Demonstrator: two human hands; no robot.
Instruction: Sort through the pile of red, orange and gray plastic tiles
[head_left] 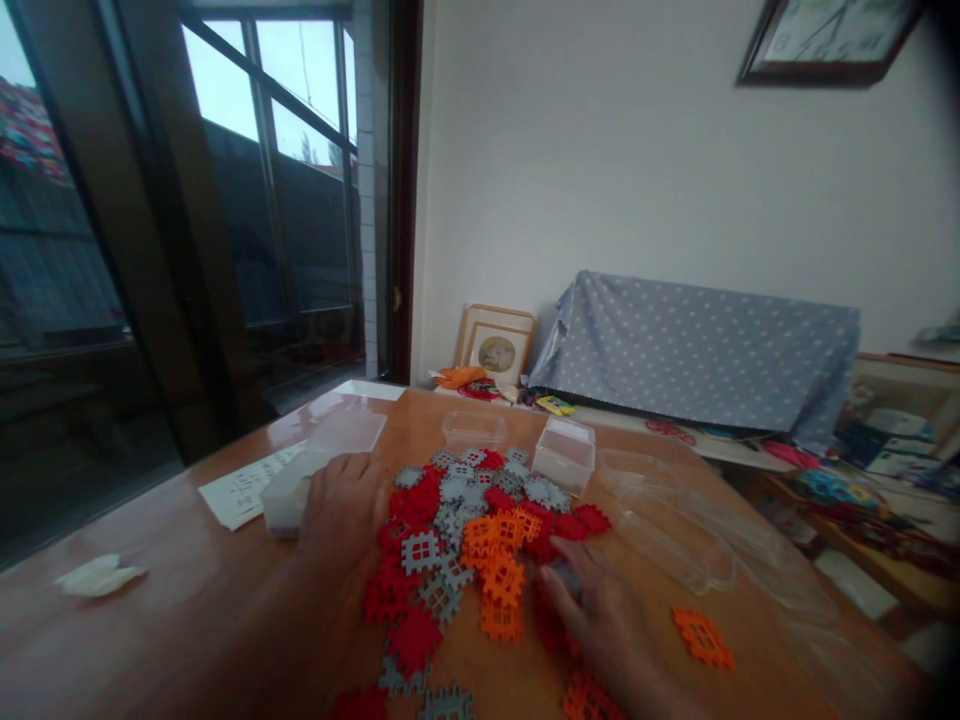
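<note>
Left forearm [259,620]: slanting up from the lower left, reaching farther across the table [480,690] than the right.
Left hand [345,515]: laid back upward against the near right side of the left box [281,510], with fingers close together and bent forward; gripping or merely resting, cannot tell.
Right forearm [652,690]: coming in from the lower edge, angled inward to the left.
Right hand [596,600]: slightly blurred, turned toward the pile, with thumb and forefinger drawn together in a pinch.
Pinched grey piece [571,579]: caught between right thumb and forefinger, mostly hidden.
Orange pieces [502,578]: heaped just left of the right hand, on the near right part of the pile.
Red pieces [416,640] and grey pieces [459,490]: mixed together between both hands, spreading toward the near edge.
Lone orange piece [703,638]: lying flat on the table, right of the right hand, apart from the pile.
Clear box [564,458]: standing behind the pile, right of its far end.
Paper [234,492]: lying beside the left box, on its left.
</note>
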